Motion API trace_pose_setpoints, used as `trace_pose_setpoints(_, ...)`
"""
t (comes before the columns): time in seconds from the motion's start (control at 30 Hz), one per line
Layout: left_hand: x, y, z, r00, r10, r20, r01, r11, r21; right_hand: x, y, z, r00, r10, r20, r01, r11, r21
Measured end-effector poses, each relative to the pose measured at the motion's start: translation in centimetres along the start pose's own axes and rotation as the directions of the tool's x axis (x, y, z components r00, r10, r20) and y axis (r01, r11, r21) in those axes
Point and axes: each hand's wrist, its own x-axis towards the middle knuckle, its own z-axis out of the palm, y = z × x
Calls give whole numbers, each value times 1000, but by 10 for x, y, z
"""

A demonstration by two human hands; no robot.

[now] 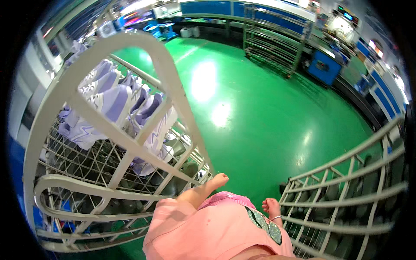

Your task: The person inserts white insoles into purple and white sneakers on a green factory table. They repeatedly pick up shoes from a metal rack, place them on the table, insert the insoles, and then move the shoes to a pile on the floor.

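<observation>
You stand on a green floor [247,134], between a pale cart [130,40] at your left and a pale rack [342,203] at your right. Your left hand [220,179] is in front of your body, just beside the near right edge of the cart. Its fingers are bunched together in the view, so I cannot tell if this grip is clenched, released or grasping the edge. Your right hand [271,205] is lower, just beside the near end of the rack. Its fingers look curled, but I cannot tell if this grip is around a rail or only close to it. A thin bracelet [277,217] is on the right wrist.

The cart has a tall arched end and wire mesh shelves. On its upper part sit white and purple shoes [115,104], close to one another, and some grey-green forms [174,185] are seen lower, behind the bars. The rack also holds dark forms, partly hidden by its rails. You wear a pink shirt [195,232]. Farther away, a metal shelf [275,41] stands near a blue cabinet [323,67].
</observation>
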Motion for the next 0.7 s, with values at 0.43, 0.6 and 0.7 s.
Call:
trace_pose_setpoints(0.43,19,182,-52,913,292,-287,-378,867,-323,181,-274,176,627,-90,774,481,826,-293)
trace_pose_setpoints(0.6,37,208,-97,807,166,-566,-469,763,-444,239,-298,232,569,160,807,441,769,-463)
trace_pose_setpoints(0.7,40,208,-115,756,8,-655,-442,744,-501,281,-321,271,494,233,838,546,666,-508)
